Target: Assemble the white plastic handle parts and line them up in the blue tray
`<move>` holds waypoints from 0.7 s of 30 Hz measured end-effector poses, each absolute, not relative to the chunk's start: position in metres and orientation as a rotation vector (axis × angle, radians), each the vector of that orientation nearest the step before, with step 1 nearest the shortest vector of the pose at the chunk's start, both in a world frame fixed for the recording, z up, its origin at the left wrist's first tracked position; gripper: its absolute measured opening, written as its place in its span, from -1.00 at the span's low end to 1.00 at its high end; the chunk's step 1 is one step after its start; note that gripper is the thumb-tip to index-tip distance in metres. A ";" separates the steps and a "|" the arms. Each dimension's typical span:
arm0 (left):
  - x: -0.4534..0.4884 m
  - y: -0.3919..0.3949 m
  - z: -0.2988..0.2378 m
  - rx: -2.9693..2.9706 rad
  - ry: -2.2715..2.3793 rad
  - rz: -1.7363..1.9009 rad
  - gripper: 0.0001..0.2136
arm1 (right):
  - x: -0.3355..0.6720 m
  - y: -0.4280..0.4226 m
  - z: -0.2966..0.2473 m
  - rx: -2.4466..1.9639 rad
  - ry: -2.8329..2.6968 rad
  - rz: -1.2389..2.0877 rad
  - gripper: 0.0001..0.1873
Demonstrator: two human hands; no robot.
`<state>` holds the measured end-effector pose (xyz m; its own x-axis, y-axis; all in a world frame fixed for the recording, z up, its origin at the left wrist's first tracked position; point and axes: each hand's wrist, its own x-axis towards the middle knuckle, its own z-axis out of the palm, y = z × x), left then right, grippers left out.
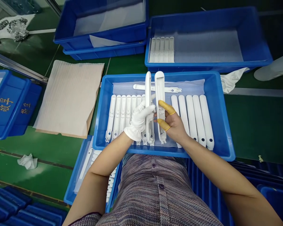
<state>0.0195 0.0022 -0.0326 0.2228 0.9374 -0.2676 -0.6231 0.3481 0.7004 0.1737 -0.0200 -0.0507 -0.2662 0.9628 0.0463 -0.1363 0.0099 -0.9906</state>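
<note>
My left hand [140,117], in a white glove, is closed around a long white plastic part [148,91] held upright and edge-on. Beside it, my right hand [173,122], with yellow finger cots on two fingers, grips a second white plastic housing [159,86] whose hollow inner side faces me. Both are held above a blue tray [226,135]. In the tray, several narrow parts [118,114] lie in a row on the left, inner side up. Several smooth white parts [198,116] lie on the right. One more part [169,89] lies crosswise at the back.
Behind stands a blue bin [209,64] with several white parts [161,50] at its left. More blue bins [103,36] are stacked at the back left. A stack of foam sheets [70,97] lies left of the tray, and a crumpled white cloth [233,80] to the right.
</note>
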 end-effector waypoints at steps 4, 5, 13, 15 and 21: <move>0.013 0.003 -0.029 0.629 0.718 1.059 -0.70 | 0.176 -0.027 -0.059 -1.044 -1.602 0.988 -0.37; 0.012 0.003 -0.028 0.652 0.718 1.038 -0.69 | 0.176 -0.028 -0.060 -1.053 -1.638 0.925 -0.34; 0.009 0.009 -0.021 0.739 0.690 1.264 -0.64 | 0.179 -0.023 -0.055 -1.015 -1.758 0.804 -0.29; 0.004 0.012 -0.017 0.731 0.760 1.391 -0.59 | 0.180 -0.022 -0.055 -0.959 -1.800 0.798 -0.26; -0.010 0.015 0.001 0.721 0.991 1.539 -0.66 | 0.179 -0.020 -0.060 -0.845 -1.897 0.829 -0.20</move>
<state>-0.0097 0.0148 0.0006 -0.2005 0.9774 -0.0669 -0.4654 -0.0349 0.8844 0.1793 -0.0200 -0.0596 -0.3862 0.8102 0.4409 0.2265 0.5466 -0.8062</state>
